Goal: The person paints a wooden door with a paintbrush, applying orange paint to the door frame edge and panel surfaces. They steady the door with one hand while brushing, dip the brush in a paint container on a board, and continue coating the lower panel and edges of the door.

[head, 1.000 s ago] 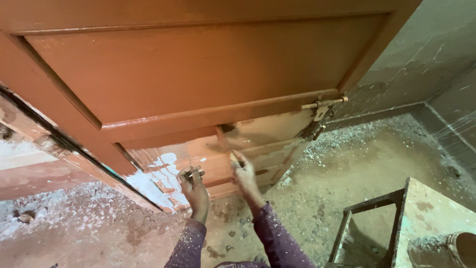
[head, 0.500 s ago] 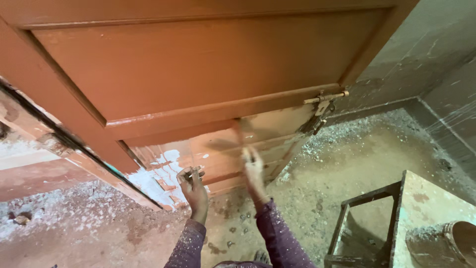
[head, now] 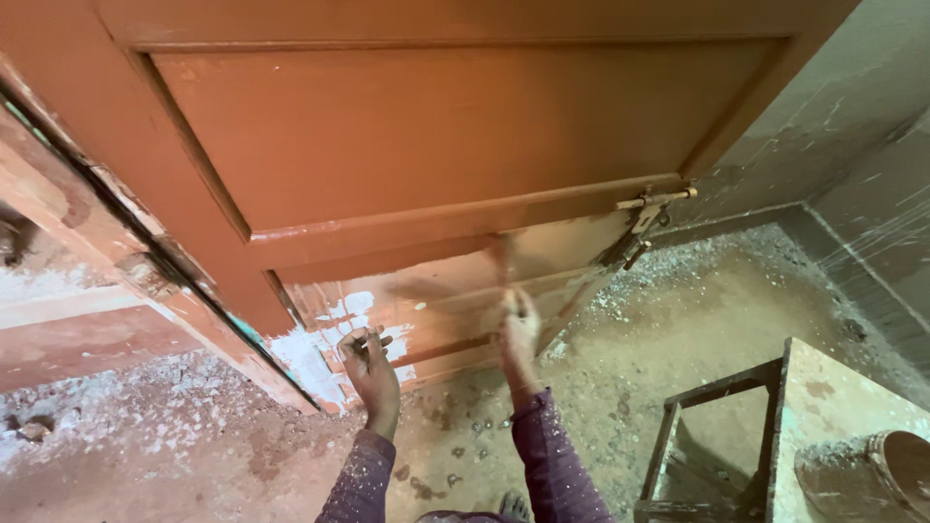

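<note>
I am gripping a paintbrush [head: 502, 260] in my right hand [head: 519, 324], brushing the brown door [head: 426, 136]; my left hand [head: 368, 360] is pinching a small tool [head: 373, 339] nearby.

A room under renovation, a building site rather than a lived-in home. The large reddish-brown panelled wooden door [head: 417, 145] fills the upper frame, half painted; the bare dusty floor [head: 678, 320] carries plaster rubble, and a paint-splashed wooden stool [head: 814, 387] stands at lower right beside rough grey walls [head: 852, 116].
</note>
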